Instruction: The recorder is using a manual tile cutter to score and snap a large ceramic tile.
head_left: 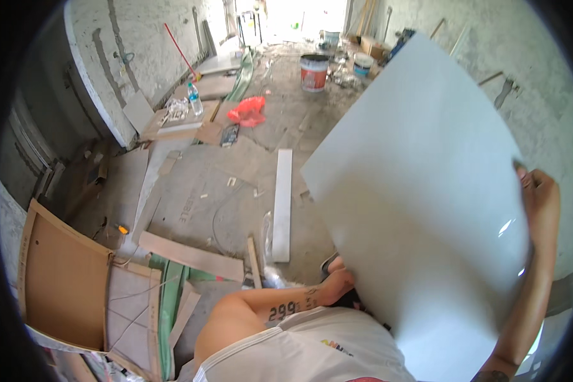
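A large glossy white tile [420,159] stands tilted in front of me on the right, covering much of the floor and wall behind it. My right hand [540,190] is closed around its right edge, the fingers curled over the rim. My left hand [339,288] is low at the tile's left edge, close to my body. Its fingers look curled against that edge, though the tips are hidden. A shoe [328,264] shows just beyond my left hand.
A narrow white strip [282,204] lies ahead on the dusty floor. Cardboard pieces [191,254] and an open carton [67,280] are at the left. Farther off are a red plastic bag [247,112], a water bottle [195,100] and a paint bucket [314,75]. A bare wall [528,76] rises at the right.
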Demonstrator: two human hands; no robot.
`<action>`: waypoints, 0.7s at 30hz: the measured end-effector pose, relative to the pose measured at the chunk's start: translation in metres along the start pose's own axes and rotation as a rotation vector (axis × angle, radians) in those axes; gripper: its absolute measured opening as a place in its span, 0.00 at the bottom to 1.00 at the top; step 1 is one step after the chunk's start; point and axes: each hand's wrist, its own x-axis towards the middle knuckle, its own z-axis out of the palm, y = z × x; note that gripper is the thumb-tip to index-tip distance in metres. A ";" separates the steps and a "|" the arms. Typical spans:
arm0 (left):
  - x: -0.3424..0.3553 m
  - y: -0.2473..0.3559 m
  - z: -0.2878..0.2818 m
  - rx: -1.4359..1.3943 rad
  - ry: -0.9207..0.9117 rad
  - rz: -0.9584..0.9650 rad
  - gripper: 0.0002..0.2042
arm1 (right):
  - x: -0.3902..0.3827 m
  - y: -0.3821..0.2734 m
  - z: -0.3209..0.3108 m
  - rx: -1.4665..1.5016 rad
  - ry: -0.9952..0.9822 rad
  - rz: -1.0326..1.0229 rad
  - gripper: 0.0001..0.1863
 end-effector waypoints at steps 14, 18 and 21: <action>-0.058 0.064 -0.087 1.384 0.845 0.328 0.12 | -0.016 -0.004 -0.006 0.092 -0.105 0.055 0.17; -0.047 0.173 -0.052 1.591 0.897 1.090 0.12 | -0.006 -0.010 0.008 0.032 -0.163 0.049 0.20; -0.008 0.240 -0.024 1.613 0.834 1.288 0.11 | 0.000 -0.012 0.024 -0.009 -0.175 0.003 0.21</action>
